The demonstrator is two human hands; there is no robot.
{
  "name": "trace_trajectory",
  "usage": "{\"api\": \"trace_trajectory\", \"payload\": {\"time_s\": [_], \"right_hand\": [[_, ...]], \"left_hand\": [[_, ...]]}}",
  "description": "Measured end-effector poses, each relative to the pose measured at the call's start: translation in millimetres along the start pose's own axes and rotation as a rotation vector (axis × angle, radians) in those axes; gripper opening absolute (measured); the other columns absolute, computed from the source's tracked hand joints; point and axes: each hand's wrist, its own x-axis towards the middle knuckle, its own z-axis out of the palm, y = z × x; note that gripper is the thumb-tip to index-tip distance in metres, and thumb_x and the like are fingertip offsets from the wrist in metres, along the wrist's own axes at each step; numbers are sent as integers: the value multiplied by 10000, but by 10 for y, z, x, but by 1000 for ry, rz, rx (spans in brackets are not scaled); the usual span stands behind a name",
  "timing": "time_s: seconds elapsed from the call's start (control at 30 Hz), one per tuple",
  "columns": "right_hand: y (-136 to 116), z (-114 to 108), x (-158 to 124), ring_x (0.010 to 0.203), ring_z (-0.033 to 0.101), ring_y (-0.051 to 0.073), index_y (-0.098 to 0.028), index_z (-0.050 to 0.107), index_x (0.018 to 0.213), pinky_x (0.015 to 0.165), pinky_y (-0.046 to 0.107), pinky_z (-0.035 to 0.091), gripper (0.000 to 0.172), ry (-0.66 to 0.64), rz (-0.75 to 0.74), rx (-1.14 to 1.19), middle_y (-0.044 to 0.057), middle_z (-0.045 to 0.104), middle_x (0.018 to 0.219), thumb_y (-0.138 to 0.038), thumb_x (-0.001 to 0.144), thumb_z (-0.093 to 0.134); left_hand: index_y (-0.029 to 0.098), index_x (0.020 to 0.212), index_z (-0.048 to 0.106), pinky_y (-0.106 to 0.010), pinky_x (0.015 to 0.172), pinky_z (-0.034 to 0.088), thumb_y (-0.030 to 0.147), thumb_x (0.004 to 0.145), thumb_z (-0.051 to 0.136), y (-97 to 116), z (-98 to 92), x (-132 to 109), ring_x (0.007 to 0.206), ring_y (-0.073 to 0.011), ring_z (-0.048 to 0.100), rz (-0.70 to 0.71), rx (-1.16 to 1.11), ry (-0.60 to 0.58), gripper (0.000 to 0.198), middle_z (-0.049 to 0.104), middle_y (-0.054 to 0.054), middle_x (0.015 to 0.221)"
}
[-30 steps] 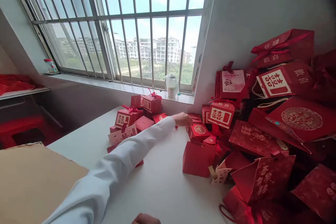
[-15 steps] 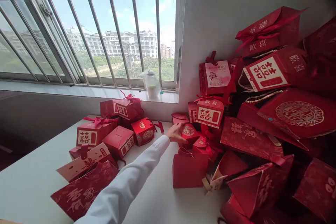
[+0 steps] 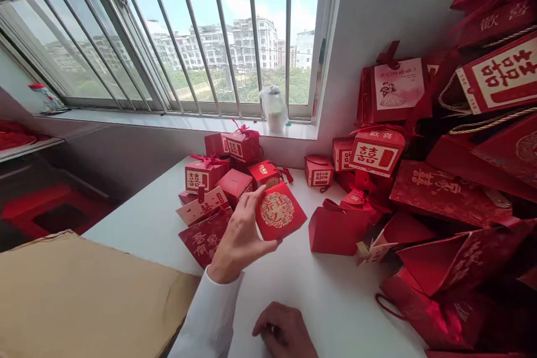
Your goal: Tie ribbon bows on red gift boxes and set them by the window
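My left hand (image 3: 241, 235), in a white sleeve, holds a small red box (image 3: 280, 212) between fingers and thumb. The box is lifted over the white table (image 3: 268, 291) and shows a round gold pattern. Near the bottom edge, my right hand (image 3: 285, 329) is low over the table, its fingers curled with nothing visible in them. Behind the held box is a cluster of red gift boxes, among them a plain-topped box (image 3: 235, 185) and a gold-printed box (image 3: 264, 172).
Red bags and boxes are piled on the right, with a red bag (image 3: 338, 229) at the pile's near left. Brown cardboard (image 3: 92, 296) lies at the lower left. A plastic-wrapped cup (image 3: 274, 109) stands on the sill by the barred window.
My left hand has lifted the round-patterned box from the right-hand pile and moved left with it. My right hand has come into view at the bottom. The view has shifted left.
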Motion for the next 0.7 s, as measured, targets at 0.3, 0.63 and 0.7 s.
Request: {"api": "trace_trajectory", "payload": {"time_s": [0.3,0.63,0.7], "right_hand": [[-188,-880,-311,995,637,247,-292,605,1129,744,368,568,391,543,294,291,103,641,1131,-532,911,385],[-372,-851,-607,1091,577,232,-272,467,1291,884,369,519,554,367,308,40,97,560,1264,-370,786,674],[-352,-846,-690,1063,587,229,-273,433,1321,864,365,528,599,368,311,57,106,545,1265,-370,783,679]], "left_hand": [[264,1433,256,-549,1063,354,62,643,677,-121,505,-1105,1370,-364,259,251,63,-168,918,429,-115,1407],[273,1074,553,-454,953,427,208,783,644,-16,350,-1515,1143,-267,481,-16,-335,178,311,535,-71,1124],[260,1187,485,-421,933,451,297,791,651,-29,380,-1512,1148,-261,487,-186,-404,148,431,486,-92,1202]]}}
